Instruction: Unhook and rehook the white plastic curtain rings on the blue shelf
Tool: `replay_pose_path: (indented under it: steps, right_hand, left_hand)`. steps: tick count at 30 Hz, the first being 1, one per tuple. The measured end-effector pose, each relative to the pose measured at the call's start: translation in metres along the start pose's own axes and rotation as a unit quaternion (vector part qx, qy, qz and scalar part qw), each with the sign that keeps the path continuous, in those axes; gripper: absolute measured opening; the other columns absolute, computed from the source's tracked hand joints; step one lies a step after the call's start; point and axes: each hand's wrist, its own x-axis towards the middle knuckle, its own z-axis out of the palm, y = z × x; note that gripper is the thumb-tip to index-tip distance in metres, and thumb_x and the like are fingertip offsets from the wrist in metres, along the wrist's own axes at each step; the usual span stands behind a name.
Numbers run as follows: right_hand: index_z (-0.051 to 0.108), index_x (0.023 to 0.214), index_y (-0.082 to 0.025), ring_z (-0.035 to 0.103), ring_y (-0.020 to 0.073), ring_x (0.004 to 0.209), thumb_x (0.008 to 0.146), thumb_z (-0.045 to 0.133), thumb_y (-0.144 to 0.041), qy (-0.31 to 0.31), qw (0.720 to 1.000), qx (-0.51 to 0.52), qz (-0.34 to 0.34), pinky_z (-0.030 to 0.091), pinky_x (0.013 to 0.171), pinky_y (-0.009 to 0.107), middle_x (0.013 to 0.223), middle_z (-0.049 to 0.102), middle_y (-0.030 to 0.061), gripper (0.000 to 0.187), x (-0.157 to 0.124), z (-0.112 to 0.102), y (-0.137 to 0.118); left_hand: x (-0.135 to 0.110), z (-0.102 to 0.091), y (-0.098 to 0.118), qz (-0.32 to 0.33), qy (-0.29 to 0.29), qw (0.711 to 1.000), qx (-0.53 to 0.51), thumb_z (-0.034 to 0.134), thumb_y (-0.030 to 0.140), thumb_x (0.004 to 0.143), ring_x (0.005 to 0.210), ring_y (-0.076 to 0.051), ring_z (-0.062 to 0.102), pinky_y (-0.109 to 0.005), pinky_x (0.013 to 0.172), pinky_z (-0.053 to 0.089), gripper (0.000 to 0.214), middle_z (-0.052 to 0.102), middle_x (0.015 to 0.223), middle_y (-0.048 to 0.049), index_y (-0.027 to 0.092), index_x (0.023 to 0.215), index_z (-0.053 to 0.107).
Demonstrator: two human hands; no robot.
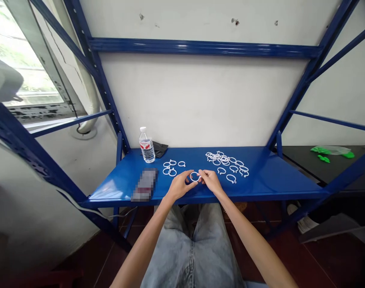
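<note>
Between my two hands, just above the front of the blue shelf, is a white plastic ring [195, 177]. My left hand [181, 185] grips its left side between thumb and fingers. The fingers of my right hand [210, 180] pinch the ring's right side, where its small end tabs seem to be; they are partly hidden. To the right lies a pile of similar white rings [221, 158], several of them with a gap between their ends. A smaller group of white rings [172, 172] rests left of my hands, and these look closed.
A water bottle [147, 146] stands at the back left, with a black pouch [160, 149] behind it. A blurred flat object [145, 185] lies at the left front. Blue metal posts frame the shelf [266, 176]. Green pieces [323, 159] lie on a dark surface to the right.
</note>
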Motion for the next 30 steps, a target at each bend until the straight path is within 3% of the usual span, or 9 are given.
replay_pose_path:
  steps: [6,12,16,30]
  right_hand:
    - [0.068,0.063,-0.021,0.067,0.0201,0.061,0.098,0.053,-0.065,0.022,0.994,-0.101,-0.033,0.048,0.064,0.029,0.064,0.072,0.0057,0.058,-0.010,0.011,-0.003]
    - [0.080,0.103,-0.021,0.077,0.0253,0.087,0.094,0.065,-0.052,-0.036,0.997,-0.018,-0.071,0.057,0.079,0.032,0.090,0.082,0.0068,0.036,-0.014,0.011,0.004]
    - [0.081,0.107,-0.021,0.079,0.0272,0.093,0.089,0.070,-0.042,-0.044,0.996,-0.012,-0.077,0.058,0.088,0.037,0.099,0.083,0.0078,0.029,-0.011,0.011,0.009]
    - [0.082,0.097,-0.024,0.078,0.0262,0.088,0.092,0.067,-0.036,0.020,0.987,-0.130,-0.090,0.056,0.082,0.035,0.096,0.083,0.0060,0.019,-0.018,0.015,0.003]
  left_hand:
    - [-0.002,-0.004,-0.004,-0.026,0.013,0.998,-0.055,0.074,0.043,0.086,0.081,-0.020,0.070,-0.029,0.075,0.053,0.048,0.079,0.102,-0.0058,0.020,0.129,0.074]
    - [-0.001,-0.006,-0.003,-0.065,0.022,0.991,-0.111,0.068,0.037,0.086,0.063,-0.015,0.061,-0.025,0.062,0.044,0.036,0.071,0.073,-0.0004,0.016,0.115,0.076]
    - [-0.001,-0.007,-0.005,-0.070,0.020,0.988,-0.135,0.068,0.036,0.084,0.060,-0.014,0.057,-0.024,0.058,0.040,0.036,0.069,0.071,0.0002,0.016,0.113,0.075]
    - [-0.003,-0.011,0.001,-0.061,0.001,0.988,-0.142,0.068,0.038,0.085,0.059,-0.012,0.052,-0.022,0.058,0.037,0.038,0.066,0.072,0.0013,0.016,0.115,0.075]
